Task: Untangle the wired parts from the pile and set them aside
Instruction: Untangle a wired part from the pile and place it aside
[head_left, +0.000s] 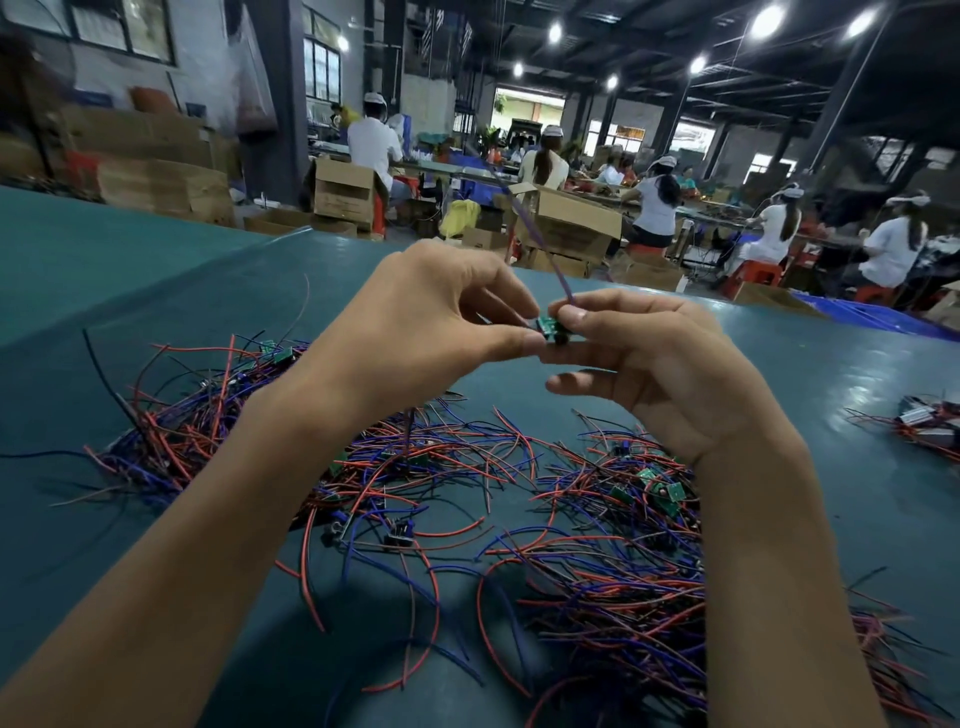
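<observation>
Raised above a teal worktable (156, 270), a person's left hand (431, 317) and right hand (654, 364) meet at a small green circuit board (546, 326). Each pinches it between thumb and forefinger, and the right hand's lower fingers curl loosely beneath. A purple wire (540, 239) rises from the board (its far end blurs into the background). Below the hands, the pile (467, 493) of red, blue and black wired parts sprawls across the table; a smaller heap (930, 426) lies well apart at the right edge. Seated workers (657, 202) and cardboard boxes (571, 218) fill the hall behind.
</observation>
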